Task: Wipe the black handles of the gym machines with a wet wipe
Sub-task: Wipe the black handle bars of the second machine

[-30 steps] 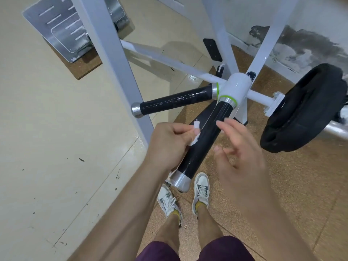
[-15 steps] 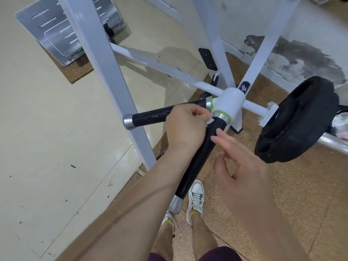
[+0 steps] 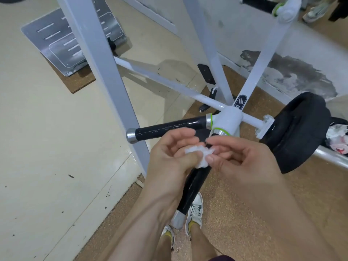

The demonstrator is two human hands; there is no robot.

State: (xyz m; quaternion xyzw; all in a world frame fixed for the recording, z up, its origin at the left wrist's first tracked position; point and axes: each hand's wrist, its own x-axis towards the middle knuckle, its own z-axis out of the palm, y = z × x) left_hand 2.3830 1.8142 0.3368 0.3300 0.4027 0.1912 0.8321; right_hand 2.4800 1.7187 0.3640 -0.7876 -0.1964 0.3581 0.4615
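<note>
White and crumpled, wet wipe (image 3: 197,157) bunched into a wad with no clear long axis, pinched from both sides: left hand (image 3: 169,159) curled round its left part, thumb and fingers of right hand (image 3: 243,161) nipping its right edge. Held just over near black handle (image 3: 194,187), about midway along it; contact impossible to tell. Long axis of that handle from white hub (image 3: 228,119) down toward the camera, silver cap (image 3: 178,221) nearest. Behind the hands, second black handle (image 3: 169,128) pointing left from same hub. Off to the right, black weight plate (image 3: 299,132).
</note>
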